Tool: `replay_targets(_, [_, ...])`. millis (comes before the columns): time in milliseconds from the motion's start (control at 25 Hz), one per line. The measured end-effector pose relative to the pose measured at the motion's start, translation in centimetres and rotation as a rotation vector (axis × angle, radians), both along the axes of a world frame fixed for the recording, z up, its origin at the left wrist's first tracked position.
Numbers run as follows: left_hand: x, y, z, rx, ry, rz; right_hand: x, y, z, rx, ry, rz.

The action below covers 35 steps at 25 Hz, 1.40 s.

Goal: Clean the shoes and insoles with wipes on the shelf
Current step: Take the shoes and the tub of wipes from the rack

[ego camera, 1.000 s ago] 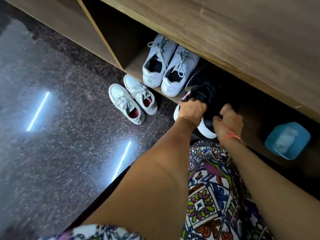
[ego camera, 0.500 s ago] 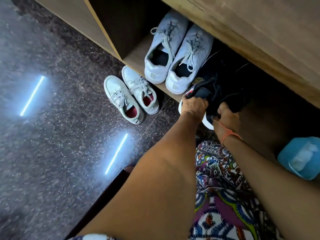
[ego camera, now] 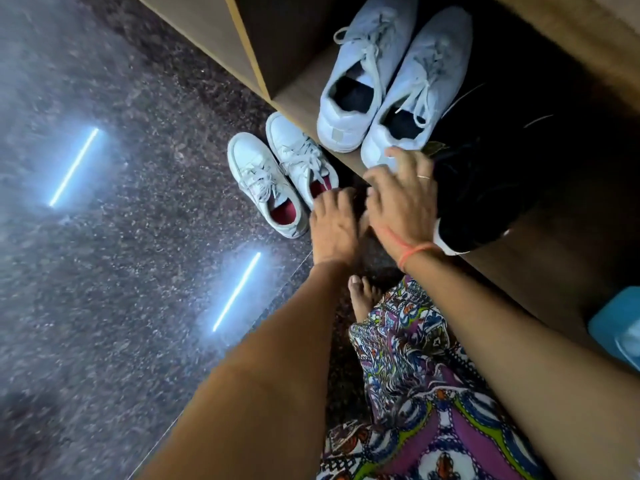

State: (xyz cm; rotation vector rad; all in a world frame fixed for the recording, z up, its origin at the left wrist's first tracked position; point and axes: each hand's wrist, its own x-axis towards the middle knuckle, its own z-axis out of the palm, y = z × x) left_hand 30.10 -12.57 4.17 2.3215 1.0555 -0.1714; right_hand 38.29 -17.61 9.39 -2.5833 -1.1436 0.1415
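Observation:
Two small white sneakers with red insoles (ego camera: 263, 188) stand on the dark floor in front of the shelf (ego camera: 298, 95). My left hand (ego camera: 334, 226) reaches over the nearer one's heel, its fingers loose and holding nothing. My right hand (ego camera: 403, 199) is spread just beside it, with a fingertip over the heel of a light grey sneaker (ego camera: 415, 98). That sneaker's mate (ego camera: 353, 95) stands next to it on the shelf. A black shoe with a white sole (ego camera: 485, 202) lies on the shelf right of my right hand, free of both hands.
A blue pack of wipes (ego camera: 613, 327) sits on the shelf at the far right edge. A bare foot (ego camera: 363, 299) and patterned clothing (ego camera: 433, 393) lie below my hands. A wooden divider (ego camera: 242, 39) bounds the shelf compartment on the left. The speckled floor (ego camera: 121, 271) reflects strip lights.
Both hands have let go of the black shoe and moved left, toward the small white sneakers on the floor. The view has come closer to the shelf.

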Motion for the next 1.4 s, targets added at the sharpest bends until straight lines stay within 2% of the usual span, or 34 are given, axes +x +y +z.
replay_targets(80, [-1.6, 2.1, -1.5, -0.016, 0.165, 0.149, -1.3, 2.8, -1.6, -0.148, 0.128, 0.23])
replay_targets(200, [-2.8, 4.4, -3.4, -0.256, 0.36, 0.342, -2.1, 5.4, -4.6, -0.541, 0.395, 0.29])
replay_targets(280, [-2.8, 5.2, -4.3, -0.367, 0.437, 0.267, -2.1, 6.3, -6.4, -0.666, 0.485, 0.299])
replay_targets(400, [-2.8, 6.5, -5.6, -0.354, 0.467, 0.155, -2.4, 7.3, -8.7, -0.755, 0.581, 0.339])
replay_targets(480, [-3.1, 7.0, -6.3, -0.333, 0.518, 0.11, -2.6, 8.0, -9.7, -0.747, 0.602, 0.277])
replay_targets(600, [-4.9, 6.0, -6.4, -0.313, 0.612, 0.072, -4.0, 8.1, -10.3, -0.731, 0.471, 0.223])
replay_targets(720, [-6.3, 4.7, -5.6, -0.269, 0.547, 0.074, -5.1, 7.7, -9.2, -0.711, 0.365, 0.167])
replay_targets(840, [-6.8, 4.7, -3.1, -0.28, 0.417, 0.196, -4.8, 7.8, -6.5, -0.624, 0.287, 0.203])
replay_targets(920, [-6.9, 5.0, -1.3, -0.284, 0.387, 0.286, -5.1, 8.1, -4.5, -0.575, 0.319, 0.178])
replay_targets(1120, [-7.7, 3.0, 4.3, -0.116, 0.418, 0.295, -7.2, 5.7, 1.0, -0.472, 0.417, 0.044])
replay_targets(1240, [-9.1, 0.6, 7.6, -0.007, 0.411, 0.306, -8.1, 3.0, 5.0, -0.398, 0.447, 0.089])
replay_targets(1400, [-10.0, -2.5, 12.2, 0.113, 0.291, 0.301, -8.1, -0.5, 10.0, -0.276, 0.476, 0.102])
